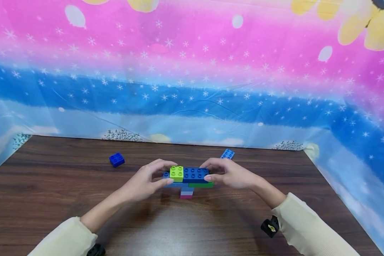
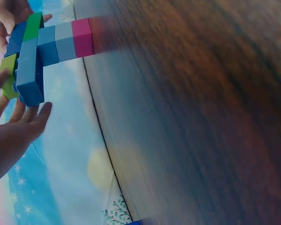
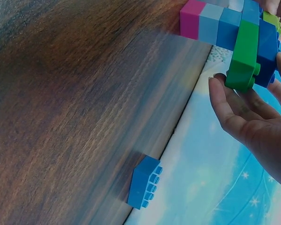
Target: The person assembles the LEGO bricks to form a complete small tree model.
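Observation:
A T-shaped stack of toy building bricks stands on the table. Its column has a pink brick [image 2: 82, 38] at the bottom, then a light grey-blue brick [image 3: 210, 23] and a blue brick [image 3: 228, 28]. Across the top lie a lighter blue brick [image 2: 27, 65] on the left and a green brick [image 3: 243, 54] on the right. Above them sit a lime brick [image 1: 176, 174] and a dark blue brick [image 1: 195, 175]. My left hand [image 1: 144, 181] pinches the lime brick between thumb and fingers. The right hand [image 1: 232, 174] pinches the right end of the dark blue brick.
A loose blue square brick [image 1: 116, 160] lies on the wooden table [image 1: 51, 185] at the back left. Another blue brick [image 1: 228, 154] with several studs lies behind the right hand. A patterned pink and blue cloth [image 1: 192, 89] rises along the table's far edge.

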`<state>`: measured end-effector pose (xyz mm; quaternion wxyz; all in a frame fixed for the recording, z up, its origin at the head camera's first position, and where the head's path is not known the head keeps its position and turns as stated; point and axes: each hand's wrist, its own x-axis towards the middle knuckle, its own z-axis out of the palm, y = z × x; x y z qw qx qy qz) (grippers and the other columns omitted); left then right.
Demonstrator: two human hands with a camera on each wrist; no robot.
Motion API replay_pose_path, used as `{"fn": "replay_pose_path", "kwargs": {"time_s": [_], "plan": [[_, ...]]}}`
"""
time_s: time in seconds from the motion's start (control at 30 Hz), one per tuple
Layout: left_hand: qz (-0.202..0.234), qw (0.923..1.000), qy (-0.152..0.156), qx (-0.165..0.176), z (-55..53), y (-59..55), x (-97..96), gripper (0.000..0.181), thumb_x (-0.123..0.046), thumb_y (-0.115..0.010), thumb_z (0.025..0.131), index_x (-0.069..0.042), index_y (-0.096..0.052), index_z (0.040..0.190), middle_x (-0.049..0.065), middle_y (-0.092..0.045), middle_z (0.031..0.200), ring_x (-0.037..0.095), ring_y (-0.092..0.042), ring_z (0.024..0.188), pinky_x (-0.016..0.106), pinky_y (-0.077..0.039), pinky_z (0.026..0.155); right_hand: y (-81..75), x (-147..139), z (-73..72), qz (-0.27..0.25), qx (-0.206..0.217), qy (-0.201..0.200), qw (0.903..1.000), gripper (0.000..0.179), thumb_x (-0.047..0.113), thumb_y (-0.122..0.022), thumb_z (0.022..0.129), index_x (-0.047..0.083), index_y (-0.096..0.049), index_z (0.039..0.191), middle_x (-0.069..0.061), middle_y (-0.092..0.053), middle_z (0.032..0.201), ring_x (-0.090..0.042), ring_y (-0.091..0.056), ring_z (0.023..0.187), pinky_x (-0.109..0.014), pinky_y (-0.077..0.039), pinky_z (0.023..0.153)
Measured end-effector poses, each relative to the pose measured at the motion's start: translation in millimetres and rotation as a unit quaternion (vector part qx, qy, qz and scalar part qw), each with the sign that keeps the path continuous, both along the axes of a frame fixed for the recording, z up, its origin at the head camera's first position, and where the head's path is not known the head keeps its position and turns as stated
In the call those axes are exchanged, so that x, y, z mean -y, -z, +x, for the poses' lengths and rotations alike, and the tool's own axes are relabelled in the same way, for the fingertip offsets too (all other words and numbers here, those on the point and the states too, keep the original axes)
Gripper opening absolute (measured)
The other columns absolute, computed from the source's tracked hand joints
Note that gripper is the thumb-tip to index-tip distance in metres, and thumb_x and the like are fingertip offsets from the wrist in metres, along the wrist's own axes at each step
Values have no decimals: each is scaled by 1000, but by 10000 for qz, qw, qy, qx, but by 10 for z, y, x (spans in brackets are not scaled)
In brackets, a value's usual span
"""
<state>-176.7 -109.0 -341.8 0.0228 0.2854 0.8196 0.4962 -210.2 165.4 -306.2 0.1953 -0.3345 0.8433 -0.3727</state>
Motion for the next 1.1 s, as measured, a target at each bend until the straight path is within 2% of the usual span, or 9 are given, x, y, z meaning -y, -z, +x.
{"fn": "replay_pose_path", "kwargs": {"time_s": [0.2,0.37,0.67,0.9,1.1], "plan": [[-65,9996,-137,226,-17,-19,-40,30,-24,-56,92,-11,-53,118,5,-56,112,22,-53,105,37,-46,85,-1,2,3,4,-6,12,10000,27,17,-53,94,10,-54,119,-6,-61,107,-16,-59,93,-32,-48,77],[-30,10000,-40,56,-27,-27,-33,27,-20,-57,91,-8,-54,115,5,-59,104,22,-56,101,38,-45,85,-1,7,5,-37,1,0,10000,27,17,-53,94,10,-53,120,-6,-61,107,-16,-59,94,-32,-48,77],[93,9997,-141,199,6,-57,-41,26,-16,-60,90,-5,-56,113,8,-60,103,23,-57,97,33,-48,78,3,10,19,-72,-24,22,10000,27,16,-52,94,9,-53,120,-6,-61,107,-17,-58,95,-32,-47,78],[-6,9998,-115,144,-6,-87,-61,23,-13,-62,88,-4,-58,109,8,-61,99,21,-58,92,34,-48,74,7,2,32,-137,-51,20,9999,28,16,-52,94,8,-53,121,-6,-61,107,-17,-57,97,-33,-46,80],[-64,9997,-105,194,-9,-111,-69,23,-11,-63,87,-2,-58,108,10,-61,99,19,-59,87,27,-49,66,20,0,29,-113,-198,-6,9997,28,16,-53,94,8,-53,121,-6,-61,106,-16,-58,96,-34,-46,80]]}}
